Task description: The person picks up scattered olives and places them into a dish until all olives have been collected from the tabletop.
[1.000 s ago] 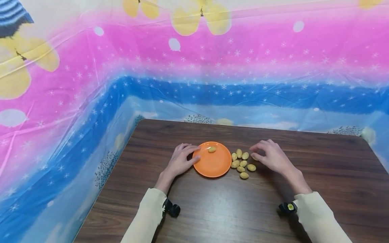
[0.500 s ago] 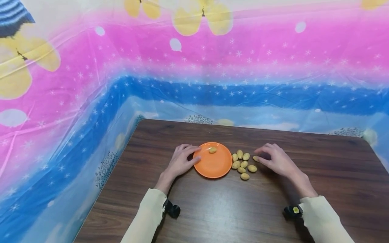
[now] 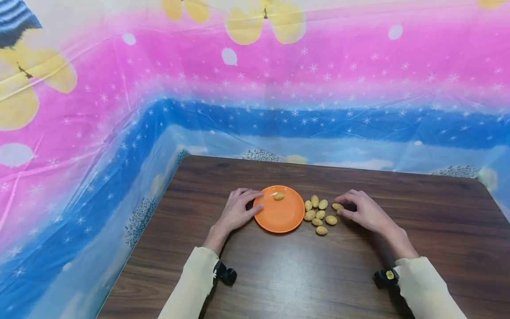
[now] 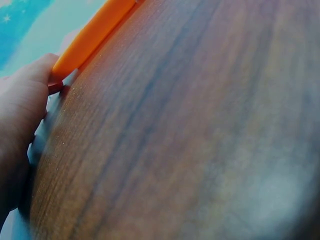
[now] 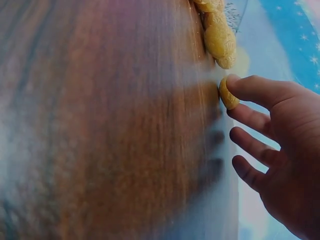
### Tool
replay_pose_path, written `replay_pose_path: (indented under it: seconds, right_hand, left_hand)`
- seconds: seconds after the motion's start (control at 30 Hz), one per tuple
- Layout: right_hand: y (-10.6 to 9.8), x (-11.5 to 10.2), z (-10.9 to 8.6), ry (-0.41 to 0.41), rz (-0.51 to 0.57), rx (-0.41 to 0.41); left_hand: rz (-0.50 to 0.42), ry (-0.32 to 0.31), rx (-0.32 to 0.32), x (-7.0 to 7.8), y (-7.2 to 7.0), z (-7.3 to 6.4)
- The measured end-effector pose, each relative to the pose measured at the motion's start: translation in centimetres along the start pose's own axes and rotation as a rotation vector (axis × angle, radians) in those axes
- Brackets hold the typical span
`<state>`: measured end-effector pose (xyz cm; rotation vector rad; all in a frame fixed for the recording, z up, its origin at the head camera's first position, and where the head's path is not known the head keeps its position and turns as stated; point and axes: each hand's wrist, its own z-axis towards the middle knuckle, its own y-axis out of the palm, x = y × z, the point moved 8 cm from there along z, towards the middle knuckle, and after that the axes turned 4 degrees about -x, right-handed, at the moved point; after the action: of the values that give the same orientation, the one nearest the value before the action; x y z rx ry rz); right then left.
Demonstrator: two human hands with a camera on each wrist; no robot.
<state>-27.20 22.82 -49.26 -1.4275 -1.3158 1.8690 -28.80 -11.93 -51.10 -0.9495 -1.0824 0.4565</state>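
Observation:
An orange plate (image 3: 280, 217) lies on the brown wooden table, with one small yellow-brown oval piece (image 3: 279, 196) near its far rim. My left hand (image 3: 238, 210) holds the plate by its left edge; the thumb reaches over the rim. In the left wrist view the plate's edge (image 4: 90, 37) meets that hand. Right of the plate, my right hand (image 3: 364, 210) pinches a single oval piece (image 5: 229, 95) between thumb and index finger, close to the tabletop. The other fingers are spread apart behind it. Shiny surfaces show on these pieces in the right wrist view.
Several more oval pieces (image 3: 317, 215) lie clustered between the plate and my right hand, the nearest right at the plate's rim. The table (image 3: 295, 279) ends at the back against a pink and blue patterned cloth (image 3: 255, 88). A small black device (image 3: 227, 274) sits at the left wrist.
My right hand has shifted slightly right, away from the cluster, and the piece at its fingertips shows more fully. The left hand and the plate stay in place.

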Motion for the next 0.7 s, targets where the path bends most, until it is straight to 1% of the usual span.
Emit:
replay_pose_path:
  seconds: [0.2,0.43,0.7]
  right_hand:
    - [0.63,0.15,0.01,-0.003,-0.004,-0.030]
    - [0.65,0.15,0.25,-0.015,-0.040,0.002]
    - [-0.10,-0.50,0.54,-0.031,-0.029,0.019]
  left_hand:
    - [-0.001,-0.011,-0.011,-0.13,0.09,-0.10]
    - [-0.013,-0.005,-0.004,-0.04,0.09,-0.10]
    - [-0.001,-0.003,0.008,-0.10,-0.03,0.04]
